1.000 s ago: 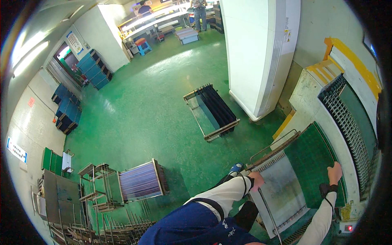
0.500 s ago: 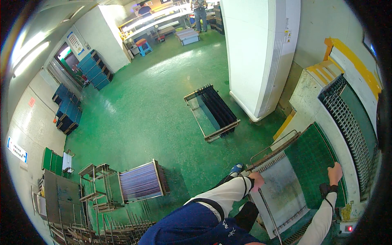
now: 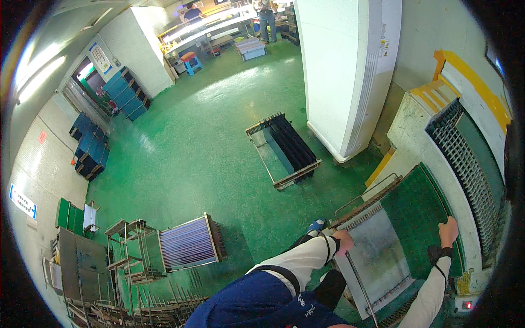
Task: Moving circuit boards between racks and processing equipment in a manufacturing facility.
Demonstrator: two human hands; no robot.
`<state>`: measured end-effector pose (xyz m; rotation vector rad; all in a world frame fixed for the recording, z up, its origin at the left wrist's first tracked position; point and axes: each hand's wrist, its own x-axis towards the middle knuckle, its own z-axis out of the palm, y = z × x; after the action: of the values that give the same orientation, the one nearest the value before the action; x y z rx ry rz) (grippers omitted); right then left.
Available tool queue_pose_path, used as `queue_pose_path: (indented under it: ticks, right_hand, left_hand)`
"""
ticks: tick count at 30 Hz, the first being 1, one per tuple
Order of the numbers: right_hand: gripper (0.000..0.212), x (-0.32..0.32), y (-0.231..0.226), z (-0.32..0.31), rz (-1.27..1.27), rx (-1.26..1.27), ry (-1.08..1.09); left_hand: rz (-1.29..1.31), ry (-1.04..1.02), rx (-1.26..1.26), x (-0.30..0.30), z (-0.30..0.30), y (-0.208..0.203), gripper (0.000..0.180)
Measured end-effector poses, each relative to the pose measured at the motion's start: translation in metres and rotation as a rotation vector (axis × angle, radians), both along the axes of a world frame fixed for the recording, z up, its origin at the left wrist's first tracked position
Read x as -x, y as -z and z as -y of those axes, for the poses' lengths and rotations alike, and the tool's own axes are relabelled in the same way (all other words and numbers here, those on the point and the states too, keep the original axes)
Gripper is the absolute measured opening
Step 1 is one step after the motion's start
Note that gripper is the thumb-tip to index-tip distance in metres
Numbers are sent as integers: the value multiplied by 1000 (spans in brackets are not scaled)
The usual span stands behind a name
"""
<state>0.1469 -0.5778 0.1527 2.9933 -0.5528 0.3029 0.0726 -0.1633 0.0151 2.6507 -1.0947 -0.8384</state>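
A: Item positions, taken from the pillar (image 3: pixel 350 71)?

B: I log the open rack (image 3: pixel 281 150) on the floor just left of it. Right of it, the machine (image 3: pixel 465 158). The metal sheet (image 3: pixel 377 257) lies nearer me, between my left hand (image 3: pixel 343 240) and right hand (image 3: pixel 448 229).

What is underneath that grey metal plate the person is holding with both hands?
The grey metal plate lies on a green board in a metal rack; green shows beyond its right edge. The left hand and right hand grip its edges. Whatever lies directly beneath is covered.
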Motion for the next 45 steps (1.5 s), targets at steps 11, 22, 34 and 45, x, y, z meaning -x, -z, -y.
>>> queue_pose_path:
  ticks: [11,22,34,45]
  right_hand:
    - [50,0,-7,-10,-6,-8,4]
    - [55,2,7,4,-15,-17,-32]
    - [52,24,13,-1,2,-77,-115]
    - [51,38,-112,26,113,-28,-71]
  left_hand:
    - [39,25,15,0,-1,6,22]
    - [-86,125,34,-13,1,25,21]
    - [-127,131,21,-16,9,35,24]
    - [28,130,88,-8,7,21,20]
